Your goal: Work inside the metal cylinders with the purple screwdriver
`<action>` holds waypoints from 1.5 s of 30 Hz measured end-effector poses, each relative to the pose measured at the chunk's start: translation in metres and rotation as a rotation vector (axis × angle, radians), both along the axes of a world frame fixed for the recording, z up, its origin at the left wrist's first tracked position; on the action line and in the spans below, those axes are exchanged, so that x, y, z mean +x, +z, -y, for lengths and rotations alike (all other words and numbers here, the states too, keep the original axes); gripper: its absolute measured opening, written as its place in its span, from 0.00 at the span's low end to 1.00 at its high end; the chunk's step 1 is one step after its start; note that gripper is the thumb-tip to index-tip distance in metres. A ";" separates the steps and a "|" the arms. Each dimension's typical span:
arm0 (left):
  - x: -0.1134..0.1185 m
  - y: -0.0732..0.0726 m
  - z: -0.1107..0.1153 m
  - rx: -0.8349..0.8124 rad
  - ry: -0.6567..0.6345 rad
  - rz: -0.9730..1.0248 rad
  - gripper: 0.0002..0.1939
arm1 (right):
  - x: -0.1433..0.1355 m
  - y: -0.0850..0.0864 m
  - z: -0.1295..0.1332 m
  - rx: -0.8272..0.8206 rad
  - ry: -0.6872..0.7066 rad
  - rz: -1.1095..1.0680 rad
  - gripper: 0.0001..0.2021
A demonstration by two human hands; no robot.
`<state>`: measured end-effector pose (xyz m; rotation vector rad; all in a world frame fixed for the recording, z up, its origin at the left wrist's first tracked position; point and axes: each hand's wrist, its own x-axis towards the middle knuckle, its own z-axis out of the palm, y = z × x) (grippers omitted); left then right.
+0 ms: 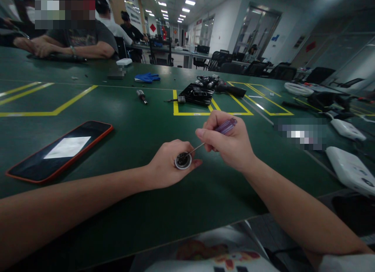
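My left hand (165,164) is wrapped round a small round metal part (183,161), a cylinder with a silver rim and a dark inside that faces up at me. Between the thumb and fingers of my right hand (230,141) is a screwdriver (225,126) with a clear purple handle. Its thin shaft slants down to the left, and the tip reaches the round opening; whether it touches a screw is too small to tell. Beyond my hands lie a small metal connector (141,97) and a second metal piece (181,99) with a thin rod.
A phone with an orange case (96,127) lies at left. Farther back are a blue glove (147,77) and a black bag (196,94) with metal parts on it. White devices (350,166) sit at right. A person (79,39) sits across the green table (129,119).
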<state>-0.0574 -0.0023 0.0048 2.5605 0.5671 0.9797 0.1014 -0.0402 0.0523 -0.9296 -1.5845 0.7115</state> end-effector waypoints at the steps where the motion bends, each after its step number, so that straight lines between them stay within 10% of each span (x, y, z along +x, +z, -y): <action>1: 0.000 0.000 0.000 0.006 -0.006 0.001 0.10 | 0.000 0.000 0.000 0.000 -0.006 0.002 0.12; 45: 0.001 0.002 0.003 -0.124 0.044 -0.009 0.11 | 0.003 0.005 0.003 0.139 0.079 0.126 0.13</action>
